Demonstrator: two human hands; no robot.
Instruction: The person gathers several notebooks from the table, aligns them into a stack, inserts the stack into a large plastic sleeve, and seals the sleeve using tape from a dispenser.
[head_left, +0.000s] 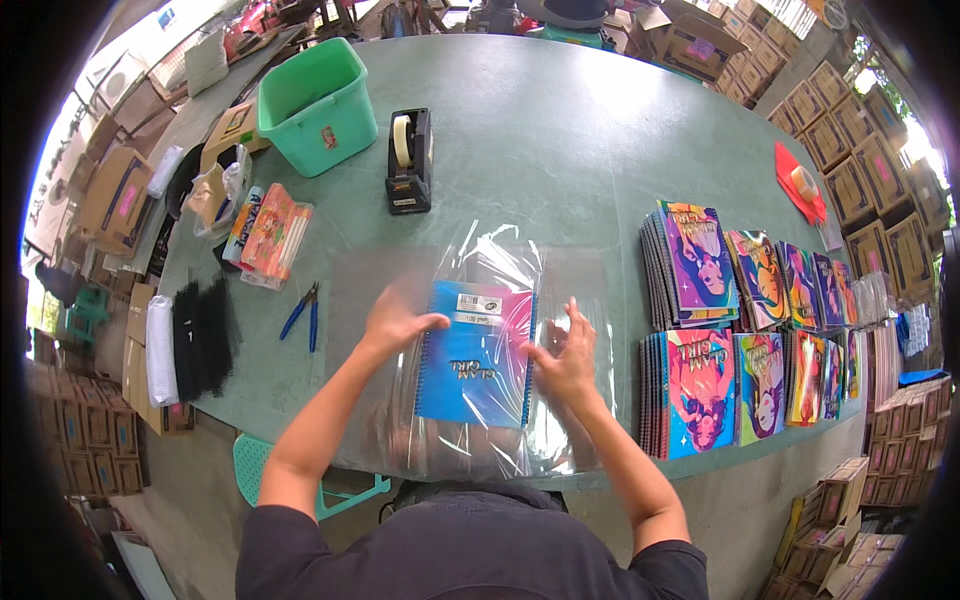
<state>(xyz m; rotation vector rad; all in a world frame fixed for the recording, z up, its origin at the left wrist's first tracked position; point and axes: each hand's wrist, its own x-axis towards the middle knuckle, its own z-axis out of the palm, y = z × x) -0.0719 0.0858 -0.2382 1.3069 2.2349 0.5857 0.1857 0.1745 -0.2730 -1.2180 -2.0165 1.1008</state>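
A blue and pink spiral notebook (472,375) lies on the table in front of me, its back cover with a barcode label facing up. Clear plastic film (490,258) spreads under and around it, wrinkled and shiny beyond its far edge. At the notebook's left edge is my left hand (398,322), thumb stretched toward the cover and fingers apart, slightly blurred. My right hand (568,362) rests by the right edge with its fingers spread and the thumb near the cover. Neither hand grips anything visible.
Stacks of colourful spiral notebooks (700,390) line the right side. A black tape dispenser (410,165) and a green bin (325,130) stand farther off. Blue-handled pliers (302,318) and packs of coloured items (270,240) lie left. Red paper with a tape roll (803,183) sits far right.
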